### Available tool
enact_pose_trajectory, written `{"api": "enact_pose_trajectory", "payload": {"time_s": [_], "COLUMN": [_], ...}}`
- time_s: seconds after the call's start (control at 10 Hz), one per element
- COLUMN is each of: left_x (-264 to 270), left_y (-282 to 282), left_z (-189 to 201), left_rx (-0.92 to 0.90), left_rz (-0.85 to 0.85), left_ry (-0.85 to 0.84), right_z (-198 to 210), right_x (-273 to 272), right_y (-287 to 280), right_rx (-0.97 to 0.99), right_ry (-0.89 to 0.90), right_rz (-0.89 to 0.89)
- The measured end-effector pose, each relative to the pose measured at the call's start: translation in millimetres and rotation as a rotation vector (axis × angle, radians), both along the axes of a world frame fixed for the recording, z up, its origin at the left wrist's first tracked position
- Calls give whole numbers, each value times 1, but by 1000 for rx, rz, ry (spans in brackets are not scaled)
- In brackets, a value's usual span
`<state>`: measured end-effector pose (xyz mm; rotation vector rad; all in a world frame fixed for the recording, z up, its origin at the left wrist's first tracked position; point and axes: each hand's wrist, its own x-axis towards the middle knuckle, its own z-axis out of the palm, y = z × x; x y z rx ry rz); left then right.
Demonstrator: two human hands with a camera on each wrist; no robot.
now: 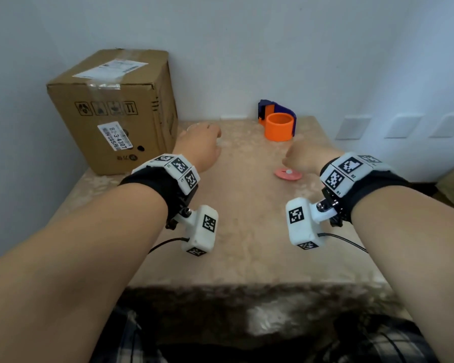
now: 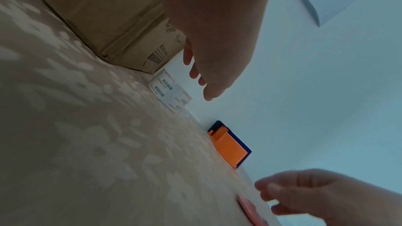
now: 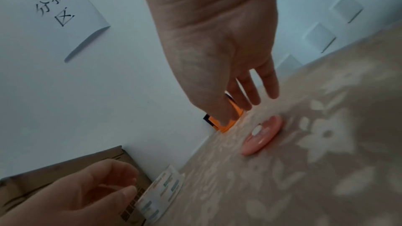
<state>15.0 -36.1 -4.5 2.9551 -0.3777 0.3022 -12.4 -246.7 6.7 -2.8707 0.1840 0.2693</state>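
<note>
Both of my hands hover over a table with a beige flowered cloth (image 1: 247,226), and neither holds anything. My left hand (image 1: 202,148) hangs with loosely curled fingers just above a roll of clear tape (image 2: 169,90) that lies near the wall beside the box. My right hand (image 1: 304,158) has its fingers (image 3: 254,90) stretched out and down, close above a flat pink disc (image 1: 288,174) with a white knob in its middle. In the right wrist view the disc (image 3: 263,135) lies a little apart from the fingertips.
A taped cardboard box (image 1: 113,108) stands at the back left against the wall. An orange and blue tape dispenser (image 1: 277,121) sits at the back centre. A paper sign (image 3: 58,9) hangs on the wall. White wall plates (image 1: 401,125) are at the right.
</note>
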Motion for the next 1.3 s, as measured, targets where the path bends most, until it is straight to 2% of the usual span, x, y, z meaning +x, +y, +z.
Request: {"api": "enact_pose_trajectory", "payload": {"time_s": [0.1, 0.2, 0.4, 0.5, 0.6, 0.7, 0.8, 1.0, 1.2, 1.3], "left_x": [-14, -19, -6, 8, 23, 39, 58, 74, 71, 65], "left_y": [3, 7, 19, 21, 19, 16, 18, 23, 24, 21], "left_z": [0, -4, -19, -26, -26, -23, -23, -29, -27, -20], "left_rx": [6, 5, -7, -25, -43, -90, -96, -55, -84, -60], "left_rz": [-26, -35, -15, 17, 28, 18, 21, 12, -8, -28], "left_ry": [-16, -17, 2, 31, 23, -3, 3, -15, -20, -25], "right_z": [-13, -20, -31, -31, -34, -33, -45, -60, -55, -45], "right_x": [-12, -15, 11, 30, 53, 73, 102, 122, 114, 99], "right_y": [-2, 2, 20, 32, 44, 56, 63, 74, 72, 62], "right_rx": [-84, -48, 159, 224, 302, 409, 527, 657, 656, 561], "right_ry": [120, 84, -25, -63, -19, -146, -246, -203, -184, -245], "right_rz": [26, 11, -3, -53, -90, -244, -318, -427, -293, -240]}}
